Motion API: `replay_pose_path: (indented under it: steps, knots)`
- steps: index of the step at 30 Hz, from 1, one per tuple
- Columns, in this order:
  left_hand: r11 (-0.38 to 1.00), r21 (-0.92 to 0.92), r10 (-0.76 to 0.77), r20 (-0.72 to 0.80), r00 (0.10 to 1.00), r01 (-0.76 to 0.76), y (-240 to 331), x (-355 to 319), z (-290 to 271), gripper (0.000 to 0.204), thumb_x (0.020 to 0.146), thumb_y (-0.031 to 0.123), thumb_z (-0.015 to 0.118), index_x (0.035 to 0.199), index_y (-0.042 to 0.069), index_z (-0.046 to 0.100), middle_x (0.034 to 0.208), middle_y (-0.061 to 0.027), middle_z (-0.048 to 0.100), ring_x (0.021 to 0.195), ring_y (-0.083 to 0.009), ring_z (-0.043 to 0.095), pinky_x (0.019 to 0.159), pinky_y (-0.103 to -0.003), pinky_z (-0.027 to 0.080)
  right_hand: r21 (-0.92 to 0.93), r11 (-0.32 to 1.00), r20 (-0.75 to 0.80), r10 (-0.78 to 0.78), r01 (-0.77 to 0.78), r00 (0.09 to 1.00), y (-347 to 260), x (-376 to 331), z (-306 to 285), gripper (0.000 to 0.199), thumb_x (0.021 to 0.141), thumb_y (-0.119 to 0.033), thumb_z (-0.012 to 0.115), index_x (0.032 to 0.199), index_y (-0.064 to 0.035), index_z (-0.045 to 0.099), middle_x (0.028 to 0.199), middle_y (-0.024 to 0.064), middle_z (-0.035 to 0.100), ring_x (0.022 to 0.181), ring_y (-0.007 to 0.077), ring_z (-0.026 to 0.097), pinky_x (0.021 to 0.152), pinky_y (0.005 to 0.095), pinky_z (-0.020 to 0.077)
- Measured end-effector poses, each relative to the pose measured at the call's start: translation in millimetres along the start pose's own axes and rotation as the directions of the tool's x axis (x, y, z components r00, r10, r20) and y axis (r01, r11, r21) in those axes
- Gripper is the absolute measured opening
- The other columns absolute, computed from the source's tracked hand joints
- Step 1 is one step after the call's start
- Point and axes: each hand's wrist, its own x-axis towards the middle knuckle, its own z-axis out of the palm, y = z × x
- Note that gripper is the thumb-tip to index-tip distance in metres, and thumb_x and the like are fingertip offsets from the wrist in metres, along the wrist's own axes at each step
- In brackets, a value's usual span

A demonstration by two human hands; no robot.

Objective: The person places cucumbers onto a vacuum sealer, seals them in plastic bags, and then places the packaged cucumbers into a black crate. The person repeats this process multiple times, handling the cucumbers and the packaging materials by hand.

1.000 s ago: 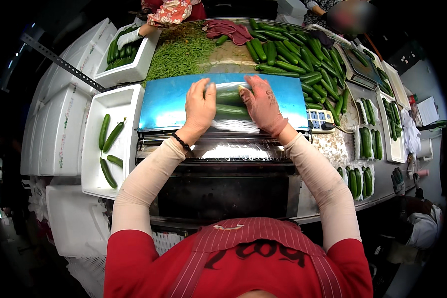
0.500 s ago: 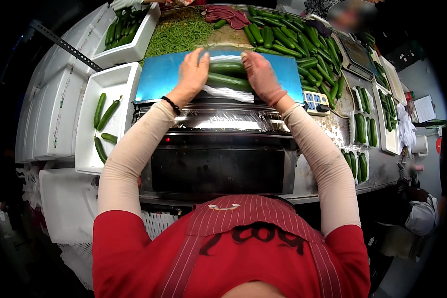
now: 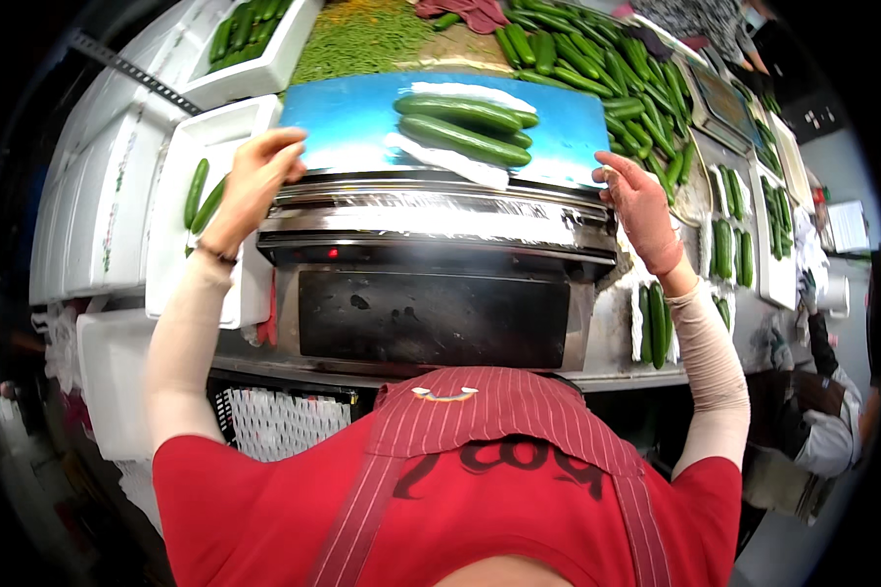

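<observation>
Where we look first: as our hands sit wide apart at the two ends of the wrapping machine [image 3: 431, 220], we read the frame from its left edge across.
Left of frame: a white foam tray [image 3: 171, 245] holds loose cucumbers [image 3: 197, 193].
Left hand [image 3: 255, 181]: fingers curled at the left corner of the blue plate [image 3: 347, 122]; whether they pinch film we cannot tell.
Centre, upper frame: the cucumber pack [image 3: 460, 127] lies on the blue plate, on its white tray.
Key relation: the pack's long axis runs left to right, between our hands and farther up the frame, about equally far from each.
Right hand [image 3: 641, 201]: loosely open, fingertips at the plate's right edge, nothing visibly held.
Right of frame: a heap of cucumbers [image 3: 597, 59] and finished packs [image 3: 729, 249].
</observation>
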Motion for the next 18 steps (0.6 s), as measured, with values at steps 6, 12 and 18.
replay_pose_path:
  steps: [6, 12, 18]
  knots:
    - [0.986, -0.103, -0.11, 0.197, 0.974, 0.132, 8.9, 57.3, 80.9, 0.043, 0.091, 0.017, 0.066, 0.124, -0.009, 0.058, 0.095, -0.0099, 0.067, 0.077, -0.0129, 0.062, 0.068, -0.024, 0.05, -0.186, 0.981, 0.178, -0.015, 0.049, 0.984, -24.3, 51.7, 67.4, 0.029, 0.096, -0.02, 0.052, 0.108, 0.0015, 0.066, 0.089, 0.014, 0.07, 0.066, 0.0184, 0.062, 0.064, 0.0295, 0.0511]
    - [0.972, -0.146, -0.163, 0.141, 0.977, 0.183, 3.5, 59.2, 87.7, 0.033, 0.089, 0.01, 0.068, 0.118, -0.005, 0.063, 0.078, -0.0019, 0.064, 0.062, -0.0069, 0.057, 0.054, -0.02, 0.043, -0.306, 0.913, 0.125, -0.244, 0.271, 0.962, 0.5, 78.0, 78.4, 0.029, 0.098, -0.024, 0.053, 0.093, 0.0026, 0.066, 0.076, 0.0181, 0.064, 0.065, 0.031, 0.059, 0.066, 0.0396, 0.0484]
    - [0.981, -0.095, -0.15, 0.192, 0.97, 0.17, 4.9, 54.0, 85.4, 0.04, 0.09, 0.011, 0.067, 0.126, -0.006, 0.058, 0.079, -0.0016, 0.063, 0.065, -0.0076, 0.058, 0.058, -0.02, 0.047, -0.369, 0.898, 0.184, -0.181, 0.239, 0.966, -15.1, 63.1, 77.8, 0.032, 0.1, -0.028, 0.049, 0.093, 0.0013, 0.061, 0.074, 0.018, 0.062, 0.07, 0.0362, 0.06, 0.067, 0.0426, 0.0467]
